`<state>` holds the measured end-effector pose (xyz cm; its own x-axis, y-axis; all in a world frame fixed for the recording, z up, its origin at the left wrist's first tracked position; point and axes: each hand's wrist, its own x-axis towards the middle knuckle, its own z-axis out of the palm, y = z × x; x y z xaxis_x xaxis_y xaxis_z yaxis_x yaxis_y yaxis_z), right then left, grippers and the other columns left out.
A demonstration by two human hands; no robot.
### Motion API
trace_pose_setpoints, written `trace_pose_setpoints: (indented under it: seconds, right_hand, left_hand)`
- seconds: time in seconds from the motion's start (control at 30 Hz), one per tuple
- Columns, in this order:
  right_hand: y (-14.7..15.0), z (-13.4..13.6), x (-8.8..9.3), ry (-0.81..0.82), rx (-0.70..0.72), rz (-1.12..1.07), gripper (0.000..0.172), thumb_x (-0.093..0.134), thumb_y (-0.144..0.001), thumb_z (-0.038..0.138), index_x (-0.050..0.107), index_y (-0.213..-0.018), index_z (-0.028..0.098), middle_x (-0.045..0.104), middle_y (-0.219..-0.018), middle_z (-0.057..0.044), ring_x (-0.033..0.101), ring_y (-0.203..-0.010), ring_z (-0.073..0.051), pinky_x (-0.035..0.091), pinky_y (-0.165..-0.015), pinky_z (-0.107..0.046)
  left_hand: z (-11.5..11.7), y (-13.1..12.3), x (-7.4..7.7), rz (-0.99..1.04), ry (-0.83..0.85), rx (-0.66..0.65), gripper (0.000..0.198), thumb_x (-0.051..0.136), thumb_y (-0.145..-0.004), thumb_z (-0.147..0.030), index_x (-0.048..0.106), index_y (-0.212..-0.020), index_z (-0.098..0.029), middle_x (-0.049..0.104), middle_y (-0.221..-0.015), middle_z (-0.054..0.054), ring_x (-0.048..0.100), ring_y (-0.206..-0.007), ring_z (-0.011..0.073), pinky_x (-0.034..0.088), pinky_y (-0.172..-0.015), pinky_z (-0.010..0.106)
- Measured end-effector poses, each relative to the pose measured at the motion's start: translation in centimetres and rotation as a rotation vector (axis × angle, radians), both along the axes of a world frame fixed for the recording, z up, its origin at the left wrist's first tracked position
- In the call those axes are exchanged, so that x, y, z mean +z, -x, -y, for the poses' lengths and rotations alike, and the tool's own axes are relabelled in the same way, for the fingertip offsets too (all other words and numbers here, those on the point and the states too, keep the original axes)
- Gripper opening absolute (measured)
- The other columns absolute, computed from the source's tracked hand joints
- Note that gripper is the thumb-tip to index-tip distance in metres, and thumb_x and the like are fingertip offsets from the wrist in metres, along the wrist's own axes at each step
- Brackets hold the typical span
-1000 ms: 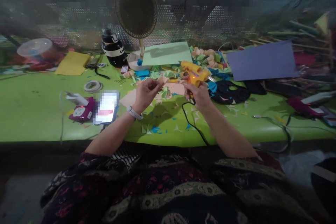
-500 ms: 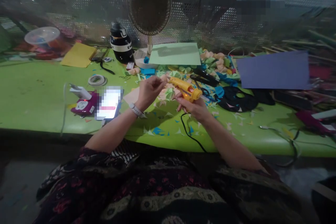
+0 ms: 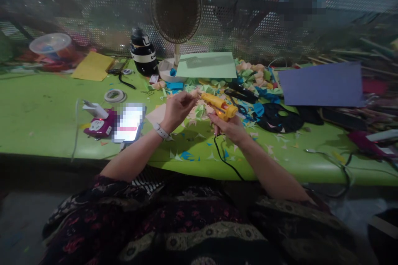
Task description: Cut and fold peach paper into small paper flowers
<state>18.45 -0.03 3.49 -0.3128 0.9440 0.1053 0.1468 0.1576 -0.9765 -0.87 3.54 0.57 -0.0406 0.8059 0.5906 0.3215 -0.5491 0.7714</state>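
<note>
My right hand (image 3: 228,126) is wrapped around the handle of a yellow hot glue gun (image 3: 214,102), whose orange light glows. The gun's nozzle points left, right at the fingertips of my left hand (image 3: 179,107). Those fingers are pinched on what looks like a small peach paper piece (image 3: 195,92), mostly hidden by them. A black cord (image 3: 224,158) runs from below the gun over the table's front edge. Beneath the gun, a light green folded paper piece (image 3: 200,111) lies among coloured paper scraps.
On the green table (image 3: 40,120) stand a fan (image 3: 176,6), a black bottle (image 3: 144,56) and a lit phone (image 3: 129,123). A tape roll (image 3: 115,95) lies beside the phone. Green card (image 3: 207,65) and purple card (image 3: 321,84) lie behind; a black disc (image 3: 278,118) is at right.
</note>
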Motion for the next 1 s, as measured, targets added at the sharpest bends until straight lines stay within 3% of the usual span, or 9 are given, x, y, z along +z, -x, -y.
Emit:
trace_pose_setpoints:
  seconds: [0.43,1.0]
  right_hand:
    - [0.17,0.25,0.24,0.001,-0.022,0.032,0.047,0.076,-0.069,0.062,0.052,-0.072,0.022,0.049,-0.050,0.007,0.043,-0.036,-0.007,0.043,-0.035,-0.024]
    - [0.05,0.46,0.25,0.022,-0.054,0.081,0.045,0.075,-0.071,0.059,0.060,-0.086,0.020,0.047,-0.047,0.007,0.042,-0.036,-0.009,0.042,-0.035,-0.026]
  left_hand:
    - [-0.27,-0.04,-0.60,-0.018,-0.022,-0.022,0.021,0.066,-0.086,-0.034,0.057,-0.076,-0.019,0.064,-0.066,0.001,0.061,-0.061,0.0125,0.050,-0.058,0.025]
    - [-0.03,0.05,-0.47,-0.065,-0.028,0.001,0.021,0.065,-0.086,-0.034,0.057,-0.074,-0.019,0.062,-0.064,-0.001,0.055,-0.058,0.0112,0.043,-0.056,0.023]
